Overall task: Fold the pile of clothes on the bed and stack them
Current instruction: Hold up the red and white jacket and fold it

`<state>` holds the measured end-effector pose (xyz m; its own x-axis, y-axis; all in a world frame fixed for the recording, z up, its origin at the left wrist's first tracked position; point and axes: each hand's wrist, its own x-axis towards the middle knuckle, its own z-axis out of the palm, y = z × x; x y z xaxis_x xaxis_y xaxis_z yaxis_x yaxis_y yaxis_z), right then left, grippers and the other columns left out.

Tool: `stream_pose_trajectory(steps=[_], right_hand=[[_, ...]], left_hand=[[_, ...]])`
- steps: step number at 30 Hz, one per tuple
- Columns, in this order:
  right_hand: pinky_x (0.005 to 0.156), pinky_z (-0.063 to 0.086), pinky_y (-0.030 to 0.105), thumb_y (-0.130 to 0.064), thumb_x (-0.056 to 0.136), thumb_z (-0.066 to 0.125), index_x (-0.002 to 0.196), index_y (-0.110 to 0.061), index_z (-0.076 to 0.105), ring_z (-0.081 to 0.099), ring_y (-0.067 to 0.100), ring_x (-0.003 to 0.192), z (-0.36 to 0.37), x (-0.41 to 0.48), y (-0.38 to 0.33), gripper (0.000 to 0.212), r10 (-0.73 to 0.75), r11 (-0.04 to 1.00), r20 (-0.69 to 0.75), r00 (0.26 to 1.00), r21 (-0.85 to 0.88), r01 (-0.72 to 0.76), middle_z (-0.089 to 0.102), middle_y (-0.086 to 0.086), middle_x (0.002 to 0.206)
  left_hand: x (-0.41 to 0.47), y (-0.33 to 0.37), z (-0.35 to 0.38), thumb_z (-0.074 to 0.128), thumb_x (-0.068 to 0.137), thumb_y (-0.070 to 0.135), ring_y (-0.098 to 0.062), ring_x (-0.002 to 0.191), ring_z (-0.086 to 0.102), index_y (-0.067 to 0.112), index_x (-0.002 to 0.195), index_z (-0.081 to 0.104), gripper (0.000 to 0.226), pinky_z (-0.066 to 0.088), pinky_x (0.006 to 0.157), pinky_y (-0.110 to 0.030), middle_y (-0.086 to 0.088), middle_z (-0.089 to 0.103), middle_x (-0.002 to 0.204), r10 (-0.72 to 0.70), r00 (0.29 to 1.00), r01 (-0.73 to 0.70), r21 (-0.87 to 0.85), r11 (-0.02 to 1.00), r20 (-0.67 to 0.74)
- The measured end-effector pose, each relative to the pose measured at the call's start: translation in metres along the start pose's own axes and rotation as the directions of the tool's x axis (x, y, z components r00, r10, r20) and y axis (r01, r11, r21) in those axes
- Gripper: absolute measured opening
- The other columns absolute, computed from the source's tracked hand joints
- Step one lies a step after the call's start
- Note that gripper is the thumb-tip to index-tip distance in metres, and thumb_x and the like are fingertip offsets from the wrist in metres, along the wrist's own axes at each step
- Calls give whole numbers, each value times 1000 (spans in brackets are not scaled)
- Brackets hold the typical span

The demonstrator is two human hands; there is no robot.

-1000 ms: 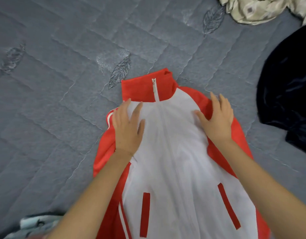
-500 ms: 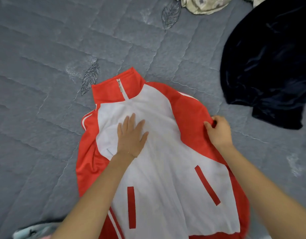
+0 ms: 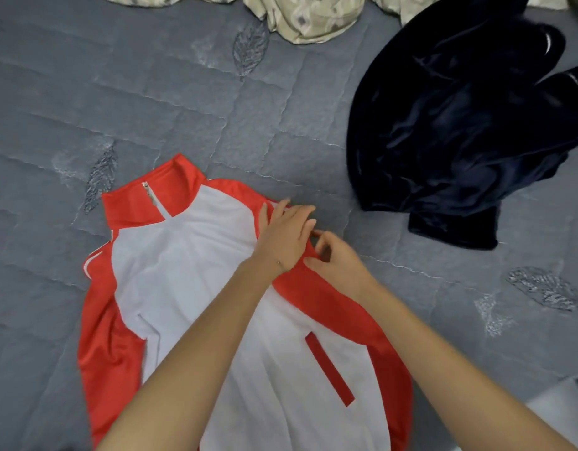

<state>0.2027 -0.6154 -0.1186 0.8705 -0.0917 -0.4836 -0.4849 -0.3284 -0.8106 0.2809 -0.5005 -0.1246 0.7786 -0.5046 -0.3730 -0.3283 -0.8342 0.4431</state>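
A red and white zip jacket (image 3: 190, 275) lies front up on the grey quilted bed (image 3: 151, 102), collar pointing away from me. My left hand (image 3: 286, 237) reaches across the jacket and lies with straight fingers on its right red shoulder. Just beside it, my right hand (image 3: 338, 265) pinches the red shoulder edge between thumb and fingers. A crumpled dark navy velvet garment (image 3: 460, 125) sits at the right. A beige patterned garment (image 3: 313, 17) lies bunched at the top edge.
Bare quilt stretches to the left of the jacket and between the jacket and the navy garment. A pale surface (image 3: 561, 408) shows past the bed's edge at the bottom right corner.
My left hand moved from the jacket's chest across to its right shoulder, next to my right hand. The right hand stayed at the shoulder edge, and the view shifted, showing more of the navy and beige garments.
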Motion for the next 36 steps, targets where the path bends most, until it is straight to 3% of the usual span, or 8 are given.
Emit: stream_pose_trajectory(steps=[5,10,14,18,21,26,33,36], right_hand=[[65,40,26,-30,90,61,70,-22,44,52,8,71,-7,4,11,28,128,940,188,974,290,-180,62,5,82],[68,42,23,-20,99,43,88,-27,45,51,-3,66,-11,16,20,13,171,964,230,958,163,-211,67,0,113],[93,43,28,-31,94,49,124,-31,47,55,10,106,-8,24,24,30,116,989,324,939,50,-139,61,1,121],[75,43,24,-37,91,54,89,-39,63,56,5,83,-16,27,18,10,75,993,262,962,73,-97,65,-4,87],[56,34,17,-28,91,61,56,-32,54,42,-2,54,-36,26,13,36,40,987,151,988,146,-62,47,-16,55],[58,35,26,-26,91,64,77,-11,58,45,11,63,-83,27,14,22,118,957,263,958,228,-180,48,2,67],[54,36,24,-26,83,73,64,-14,60,46,7,55,-149,37,16,26,74,997,-76,994,41,-72,54,-2,59],[54,38,20,-30,83,72,71,-10,61,48,6,56,-168,37,9,26,4,998,-236,972,-53,-17,59,0,63]], left_hand=[[16,-1,-13,38,99,34,-26,126,29,21,111,63,30,-2,113,-56,-3,49,119,-44,962,-55,351,935,270],[14,-13,-18,38,98,30,-18,130,24,25,109,63,28,-10,112,-57,5,43,122,-46,915,-119,377,919,402],[11,-15,-19,39,93,31,-9,118,35,24,91,61,23,-7,109,-40,12,50,107,111,958,-162,180,970,265],[15,-14,-24,35,82,48,-10,96,45,37,78,51,19,20,103,-42,15,50,89,125,990,-112,-170,979,68],[23,-15,-26,38,84,47,-16,86,51,42,84,48,11,38,90,-44,12,54,82,103,992,-122,-312,942,-76],[38,3,-30,40,83,43,-9,80,47,30,77,52,19,37,90,-41,7,57,80,-42,974,-69,-470,880,-221],[60,27,-26,38,81,45,-24,89,55,35,72,49,17,39,93,-51,1,62,85,-242,925,80,-472,878,-293],[68,42,-22,50,91,27,-23,95,55,37,73,50,20,31,102,-56,7,58,83,-250,931,124,-417,901,-264]])
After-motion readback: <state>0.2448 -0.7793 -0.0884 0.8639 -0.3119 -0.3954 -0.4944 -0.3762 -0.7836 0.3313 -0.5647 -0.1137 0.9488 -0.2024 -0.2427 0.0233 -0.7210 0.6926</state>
